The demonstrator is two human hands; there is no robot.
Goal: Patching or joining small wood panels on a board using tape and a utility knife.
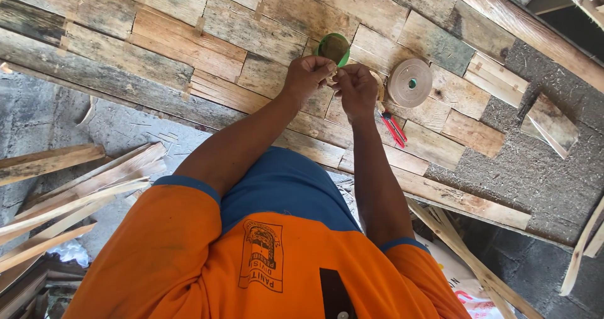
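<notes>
Head view shows my left hand (306, 75) and right hand (356, 87) close together over the plank table (189, 48), fingers pinched on something too small to make out. Just beyond them sits a green roll (334, 47), touching my left fingers; whether I grip it, I cannot tell. Near my right hand lie a tan tape roll (409, 82) and a red cutter (394, 129). If my pinch loosens, the small piece could drop between the planks.
</notes>
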